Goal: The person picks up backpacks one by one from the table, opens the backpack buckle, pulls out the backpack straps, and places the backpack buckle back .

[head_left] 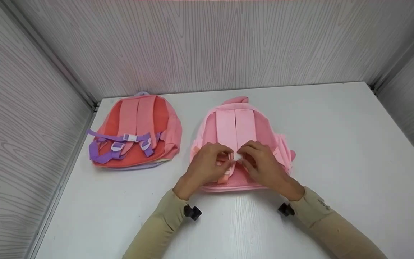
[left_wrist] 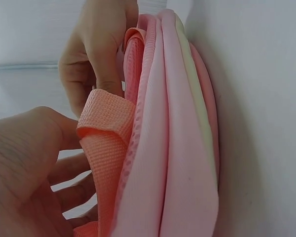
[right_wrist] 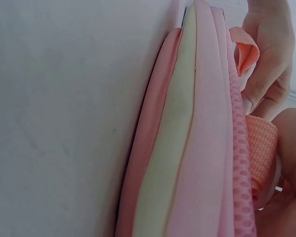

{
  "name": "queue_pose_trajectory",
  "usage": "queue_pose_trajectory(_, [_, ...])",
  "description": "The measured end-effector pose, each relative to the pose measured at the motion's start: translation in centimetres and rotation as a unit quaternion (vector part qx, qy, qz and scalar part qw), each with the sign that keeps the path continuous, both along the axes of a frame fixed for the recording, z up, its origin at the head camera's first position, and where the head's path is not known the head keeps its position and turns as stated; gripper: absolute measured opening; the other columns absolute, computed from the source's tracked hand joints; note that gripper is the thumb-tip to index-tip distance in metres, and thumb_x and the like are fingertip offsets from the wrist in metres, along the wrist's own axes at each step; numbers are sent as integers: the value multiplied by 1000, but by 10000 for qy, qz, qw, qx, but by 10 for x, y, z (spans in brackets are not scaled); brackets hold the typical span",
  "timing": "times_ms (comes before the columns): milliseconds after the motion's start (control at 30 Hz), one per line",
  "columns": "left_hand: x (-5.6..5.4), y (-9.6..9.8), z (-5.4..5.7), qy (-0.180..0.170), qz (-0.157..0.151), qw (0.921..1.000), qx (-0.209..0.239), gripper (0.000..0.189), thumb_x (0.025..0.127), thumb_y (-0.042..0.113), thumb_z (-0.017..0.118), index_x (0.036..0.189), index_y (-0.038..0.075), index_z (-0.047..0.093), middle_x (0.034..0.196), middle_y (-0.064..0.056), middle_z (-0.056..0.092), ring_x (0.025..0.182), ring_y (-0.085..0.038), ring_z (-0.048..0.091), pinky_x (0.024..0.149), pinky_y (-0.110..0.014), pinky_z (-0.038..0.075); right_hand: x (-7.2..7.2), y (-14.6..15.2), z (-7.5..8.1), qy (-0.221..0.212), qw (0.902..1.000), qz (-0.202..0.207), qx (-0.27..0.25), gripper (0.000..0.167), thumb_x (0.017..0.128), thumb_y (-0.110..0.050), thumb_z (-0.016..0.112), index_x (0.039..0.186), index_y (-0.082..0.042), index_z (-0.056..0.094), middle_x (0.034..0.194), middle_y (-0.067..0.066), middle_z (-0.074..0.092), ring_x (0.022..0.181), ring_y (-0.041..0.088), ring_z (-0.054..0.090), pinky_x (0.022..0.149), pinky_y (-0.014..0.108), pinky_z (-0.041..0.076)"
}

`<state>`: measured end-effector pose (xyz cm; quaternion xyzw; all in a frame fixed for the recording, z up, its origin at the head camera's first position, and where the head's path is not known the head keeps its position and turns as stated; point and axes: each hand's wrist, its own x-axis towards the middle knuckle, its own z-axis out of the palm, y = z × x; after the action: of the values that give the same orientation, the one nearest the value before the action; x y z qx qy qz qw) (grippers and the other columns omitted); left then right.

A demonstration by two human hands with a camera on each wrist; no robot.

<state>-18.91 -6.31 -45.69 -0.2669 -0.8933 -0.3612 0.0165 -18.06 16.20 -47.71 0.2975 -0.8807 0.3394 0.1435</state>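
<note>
A pink backpack [head_left: 262, 124] lies with its shoulder straps [head_left: 225, 124] facing up. Over its lower middle, both hands meet at a small white buckle [head_left: 238, 157]. My left hand [head_left: 207, 163] pinches the buckle's left side between thumb and fingers, and my right hand [head_left: 266, 167] pinches its right side. Orange webbing [left_wrist: 108, 116] hangs in a folded loop close by the left hand's fingers in the left wrist view. The right wrist view has another orange webbing loop [right_wrist: 261, 148] beside the right hand [right_wrist: 292, 168]. Fingers hide much of the buckle.
To the left on the white table [head_left: 336, 144] lies a coral backpack [head_left: 162, 115] with purple straps [head_left: 102, 156] and white buckles. Wood-grain panels [head_left: 207, 46] stand behind the table and at both sides. A small black camera [head_left: 192, 212] sits at each wrist.
</note>
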Motion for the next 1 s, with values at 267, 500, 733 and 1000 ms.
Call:
queue_pose_trajectory(267, [-5, -3, -1, -19, -122, 9999, 94, 26, 96, 19, 79, 120, 10, 80, 109, -4, 77, 103, -22, 68, 93, -41, 56, 1, -1, 3, -95, 9999, 13, 58, 20, 97, -7, 77, 117, -4, 75, 112, 7, 69, 99, 23, 63, 92, 40, 56])
queue_pose_trajectory(500, [-9, -3, -5, 49, -238, 9997, 97, 23, 98, 21, 79, 119, 12, 82, 104, -2, 78, 99, -21, 67, 89, -40, 55, 0, -1, 1, -175, 9998, 73, -54, 17, 99, -3, 73, 116, -3, 73, 112, 8, 68, 99, 21, 62, 90, 36, 59])
queue_pose_trajectory(733, [-11, -3, -9, 155, -351, 9992, 60, 23, 97, 19, 80, 119, 11, 82, 100, -2, 77, 93, -18, 68, 86, -38, 55, 2, -1, -1, -149, 9999, 57, -60, 17, 99, -2, 73, 116, -1, 73, 112, 9, 67, 97, 20, 62, 87, 35, 60])
queue_pose_trajectory(1000, [-12, -4, -12, 199, -329, 9990, 247, 22, 95, 20, 82, 116, 12, 84, 99, -2, 78, 90, -16, 69, 82, -35, 58, 1, -1, -2, -38, 9997, 173, -161, 14, 98, 2, 73, 112, 2, 73, 110, 11, 67, 95, 21, 63, 83, 34, 59])
